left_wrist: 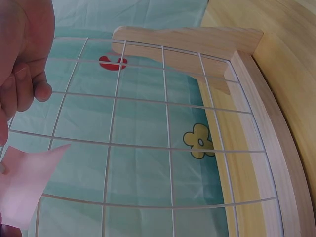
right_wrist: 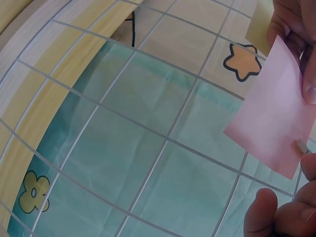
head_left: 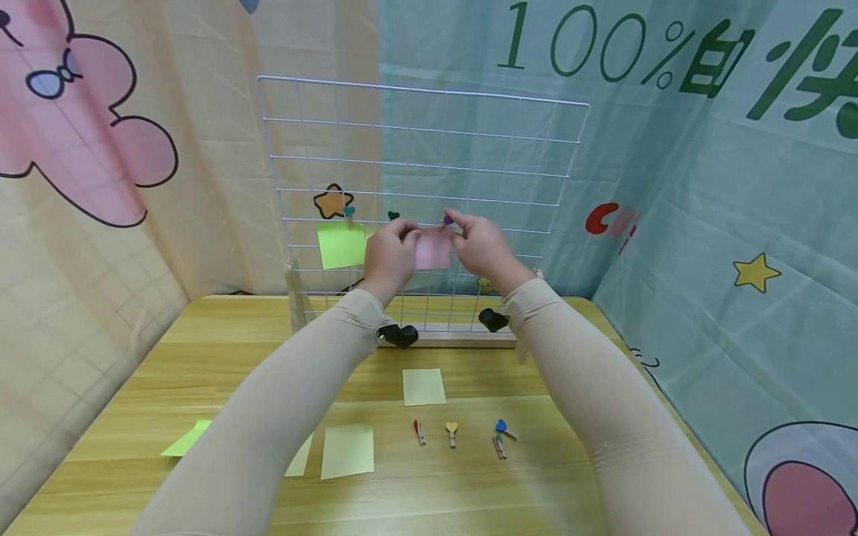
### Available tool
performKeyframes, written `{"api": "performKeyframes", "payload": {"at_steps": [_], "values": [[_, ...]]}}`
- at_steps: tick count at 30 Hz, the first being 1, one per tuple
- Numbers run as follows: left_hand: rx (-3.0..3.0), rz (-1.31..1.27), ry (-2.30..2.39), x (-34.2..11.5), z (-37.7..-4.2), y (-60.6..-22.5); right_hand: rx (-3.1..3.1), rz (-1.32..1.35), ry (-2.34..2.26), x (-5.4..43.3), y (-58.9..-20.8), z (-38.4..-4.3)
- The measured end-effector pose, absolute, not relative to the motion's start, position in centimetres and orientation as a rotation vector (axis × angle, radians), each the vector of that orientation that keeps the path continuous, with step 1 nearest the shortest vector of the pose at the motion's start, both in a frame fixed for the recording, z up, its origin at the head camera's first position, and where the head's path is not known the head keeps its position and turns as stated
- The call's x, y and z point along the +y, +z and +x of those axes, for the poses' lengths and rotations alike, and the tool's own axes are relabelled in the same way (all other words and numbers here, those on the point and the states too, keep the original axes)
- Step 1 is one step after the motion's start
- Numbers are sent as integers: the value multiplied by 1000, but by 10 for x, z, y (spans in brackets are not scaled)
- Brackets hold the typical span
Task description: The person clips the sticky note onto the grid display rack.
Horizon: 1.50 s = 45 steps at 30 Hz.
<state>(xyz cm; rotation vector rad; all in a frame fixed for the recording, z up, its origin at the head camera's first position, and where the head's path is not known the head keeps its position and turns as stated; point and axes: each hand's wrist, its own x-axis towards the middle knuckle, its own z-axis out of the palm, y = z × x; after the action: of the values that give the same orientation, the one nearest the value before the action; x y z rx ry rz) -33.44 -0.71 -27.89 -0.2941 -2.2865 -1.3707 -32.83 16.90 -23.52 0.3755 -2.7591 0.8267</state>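
A pink sticky note (head_left: 434,249) is held up against the white wire grid (head_left: 429,91). My left hand (head_left: 392,257) pinches its left side, its fingers also seen at the top right of the right wrist view. A mini clothespin with a purple heart (head_left: 447,220) sits at the note's upper right corner, pinched by my right hand (head_left: 484,246). Its wooden tip (right_wrist: 301,146) overlaps the note's edge in the right wrist view. Left of my hands, a green sticky note (head_left: 341,247) hangs on the grid under a teal-heart clothespin (head_left: 349,212).
Pale sticky notes (head_left: 347,452) and a bright green one (head_left: 188,438) lie on the wooden table (head_left: 456,506). Several heart clothespins (head_left: 452,434) lie right of them. The grid stands in a wooden base (head_left: 462,340). Printed curtains (head_left: 670,164) hang behind and beside.
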Motion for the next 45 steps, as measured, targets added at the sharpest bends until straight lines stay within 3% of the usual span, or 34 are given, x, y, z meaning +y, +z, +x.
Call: {"api": "performKeyframes", "payload": {"at_steps": [24, 45], "values": [[-2253, -310, -1336, -8, -337, -281, -2724, 361, 986, 168, -234, -332], [-2258, -308, -1353, -8, -338, -280, -2741, 326, 866, 164, -232, -335]]}}
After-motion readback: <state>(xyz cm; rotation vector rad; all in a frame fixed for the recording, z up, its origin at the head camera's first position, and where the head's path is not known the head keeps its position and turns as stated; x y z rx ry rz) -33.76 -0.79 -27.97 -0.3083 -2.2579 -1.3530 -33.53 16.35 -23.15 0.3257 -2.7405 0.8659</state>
